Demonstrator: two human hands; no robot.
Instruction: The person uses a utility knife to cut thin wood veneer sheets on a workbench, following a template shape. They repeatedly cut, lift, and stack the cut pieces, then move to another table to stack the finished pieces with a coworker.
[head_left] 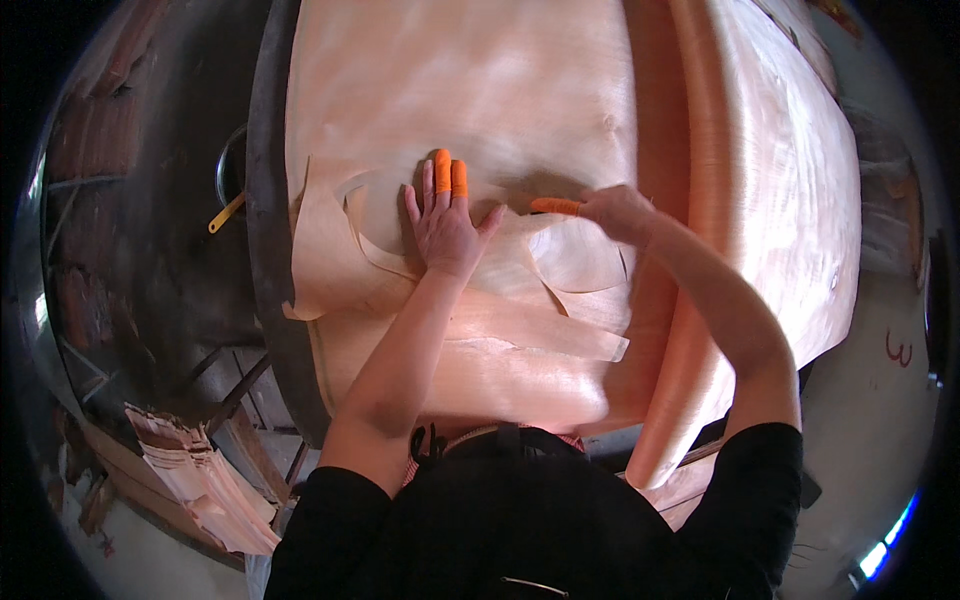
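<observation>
A wide, thin sheet of pale wood veneer lies in front of me. My left hand rests flat on it with the fingers spread, and two of them wear orange finger covers. Loose, curling pieces of veneer with cut or torn edges lie around and beneath this hand. To the right, my right hand is closed low over the sheet, its orange-covered finger pointing left. Whatever it grips, if anything, is hidden. A narrow veneer strip crosses the sheet nearer my body.
On the right, a thick curved bundle of veneer sheets hangs over the side. A dark table edge runs along the left. Beyond it is a yellow-handled tool. Ragged veneer scraps stand at lower left.
</observation>
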